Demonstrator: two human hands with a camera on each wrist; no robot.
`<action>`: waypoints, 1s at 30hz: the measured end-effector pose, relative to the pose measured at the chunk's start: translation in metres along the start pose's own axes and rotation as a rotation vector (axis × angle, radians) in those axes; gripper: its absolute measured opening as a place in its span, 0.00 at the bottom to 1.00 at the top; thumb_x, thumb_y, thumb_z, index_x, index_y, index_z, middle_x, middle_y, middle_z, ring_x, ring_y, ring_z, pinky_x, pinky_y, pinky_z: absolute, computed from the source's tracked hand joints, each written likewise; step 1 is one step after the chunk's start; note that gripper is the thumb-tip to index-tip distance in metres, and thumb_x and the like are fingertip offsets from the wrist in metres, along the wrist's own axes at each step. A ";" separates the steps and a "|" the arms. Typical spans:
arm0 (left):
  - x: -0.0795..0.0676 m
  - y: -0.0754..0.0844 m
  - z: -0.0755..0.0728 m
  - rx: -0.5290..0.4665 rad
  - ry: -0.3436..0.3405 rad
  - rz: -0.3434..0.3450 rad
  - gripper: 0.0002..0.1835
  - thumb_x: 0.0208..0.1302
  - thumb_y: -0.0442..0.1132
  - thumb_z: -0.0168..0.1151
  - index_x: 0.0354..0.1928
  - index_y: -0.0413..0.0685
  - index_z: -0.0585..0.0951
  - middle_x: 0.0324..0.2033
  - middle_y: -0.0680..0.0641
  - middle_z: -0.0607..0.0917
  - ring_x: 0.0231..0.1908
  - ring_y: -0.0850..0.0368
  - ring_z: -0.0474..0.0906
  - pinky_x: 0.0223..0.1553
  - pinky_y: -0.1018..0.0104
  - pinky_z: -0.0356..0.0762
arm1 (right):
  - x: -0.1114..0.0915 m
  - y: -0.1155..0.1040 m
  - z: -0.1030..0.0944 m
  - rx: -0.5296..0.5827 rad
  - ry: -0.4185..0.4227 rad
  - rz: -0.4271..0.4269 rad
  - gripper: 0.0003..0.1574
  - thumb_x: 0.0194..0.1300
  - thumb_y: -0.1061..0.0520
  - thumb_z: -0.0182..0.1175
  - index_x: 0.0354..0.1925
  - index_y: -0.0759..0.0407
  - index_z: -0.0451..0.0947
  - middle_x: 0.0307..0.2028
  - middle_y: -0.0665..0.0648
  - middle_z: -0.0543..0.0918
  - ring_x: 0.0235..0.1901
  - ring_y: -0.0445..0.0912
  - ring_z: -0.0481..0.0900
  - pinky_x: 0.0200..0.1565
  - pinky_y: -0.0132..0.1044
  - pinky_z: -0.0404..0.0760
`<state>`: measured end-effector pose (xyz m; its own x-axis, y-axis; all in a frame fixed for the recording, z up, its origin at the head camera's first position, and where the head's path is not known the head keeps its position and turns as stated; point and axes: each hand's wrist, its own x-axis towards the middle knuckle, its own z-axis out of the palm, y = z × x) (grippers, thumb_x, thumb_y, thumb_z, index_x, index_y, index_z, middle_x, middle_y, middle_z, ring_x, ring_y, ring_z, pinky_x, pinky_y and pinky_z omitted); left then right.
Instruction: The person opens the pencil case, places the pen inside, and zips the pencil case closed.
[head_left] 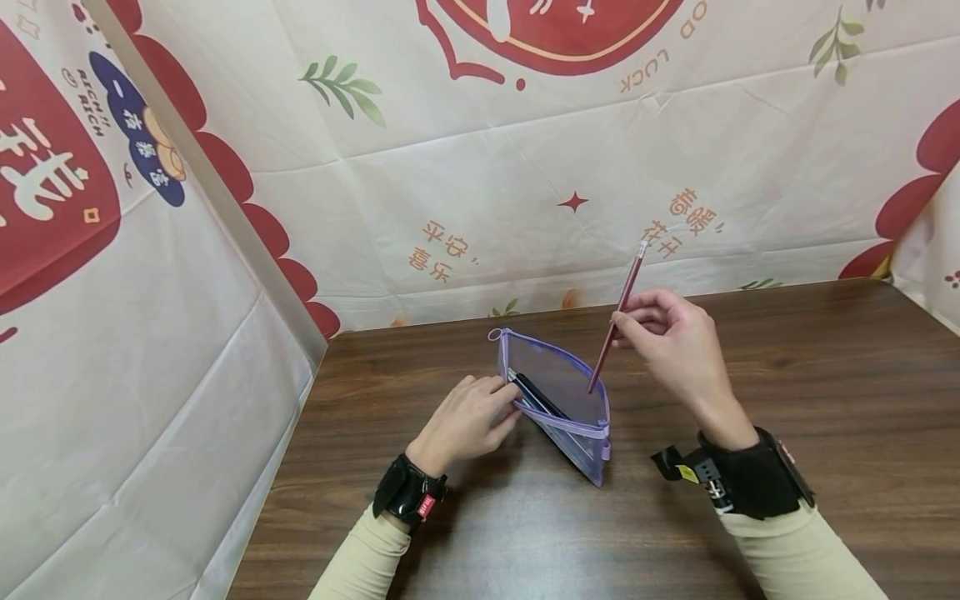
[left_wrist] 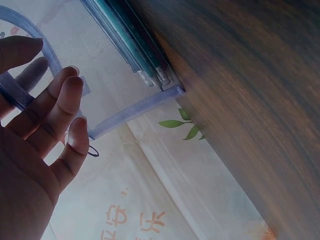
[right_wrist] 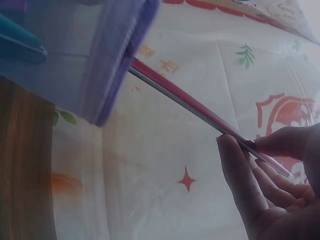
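A see-through mesh pencil case (head_left: pixel 558 362) with purple zipper edging is unzipped, its mouth spread wide. My left hand (head_left: pixel 474 414) pinches the near edge of its mouth between thumb and fingers. Inside the case lie several dark and teal pencils (left_wrist: pixel 131 42), seen through the mesh in the left wrist view. My right hand (head_left: pixel 673 340) pinches a dark red pencil (head_left: pixel 619 315) around its middle, the white eraser end pointing up. The pencil slants down to the left, and its lower end overlaps the case's open mouth at the right side.
The case stands on a dark brown wooden table (head_left: pixel 360 400). A white printed cloth (head_left: pixel 480 192) hangs behind the table's far edge, and another covers the left side. Black straps (head_left: pixel 753 473) with cameras are worn on both wrists.
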<state>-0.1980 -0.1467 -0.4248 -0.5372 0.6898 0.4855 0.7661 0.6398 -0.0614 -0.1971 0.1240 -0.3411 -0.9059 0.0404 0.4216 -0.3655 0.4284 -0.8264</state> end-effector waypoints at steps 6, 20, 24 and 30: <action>0.001 0.000 -0.002 -0.007 -0.002 -0.001 0.04 0.57 0.43 0.61 0.33 0.55 0.76 0.25 0.56 0.75 0.24 0.63 0.68 0.25 0.65 0.63 | -0.003 -0.001 0.008 -0.012 -0.029 -0.026 0.12 0.61 0.57 0.61 0.39 0.65 0.76 0.30 0.64 0.86 0.22 0.36 0.83 0.24 0.24 0.80; 0.000 -0.001 -0.002 -0.008 -0.013 -0.003 0.04 0.58 0.44 0.60 0.34 0.55 0.77 0.25 0.56 0.75 0.24 0.63 0.67 0.25 0.66 0.62 | -0.009 0.006 0.030 -0.106 -0.160 -0.117 0.09 0.60 0.61 0.61 0.39 0.65 0.77 0.30 0.61 0.86 0.27 0.47 0.82 0.26 0.30 0.81; 0.000 -0.001 -0.002 -0.014 -0.022 -0.009 0.04 0.59 0.44 0.58 0.35 0.55 0.76 0.26 0.57 0.76 0.24 0.63 0.68 0.25 0.65 0.63 | -0.010 0.006 0.035 -0.136 -0.165 -0.140 0.08 0.59 0.62 0.61 0.38 0.64 0.77 0.29 0.59 0.86 0.28 0.44 0.81 0.29 0.32 0.80; 0.000 -0.001 -0.002 -0.015 -0.039 -0.016 0.04 0.60 0.44 0.57 0.35 0.55 0.76 0.27 0.57 0.76 0.25 0.63 0.69 0.25 0.65 0.64 | -0.011 0.007 0.039 -0.144 -0.193 -0.149 0.08 0.58 0.63 0.62 0.38 0.65 0.78 0.29 0.59 0.86 0.28 0.44 0.81 0.28 0.35 0.80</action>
<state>-0.1978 -0.1482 -0.4228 -0.5622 0.6926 0.4519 0.7625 0.6456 -0.0409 -0.1977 0.0914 -0.3664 -0.8736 -0.1989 0.4442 -0.4758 0.5411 -0.6934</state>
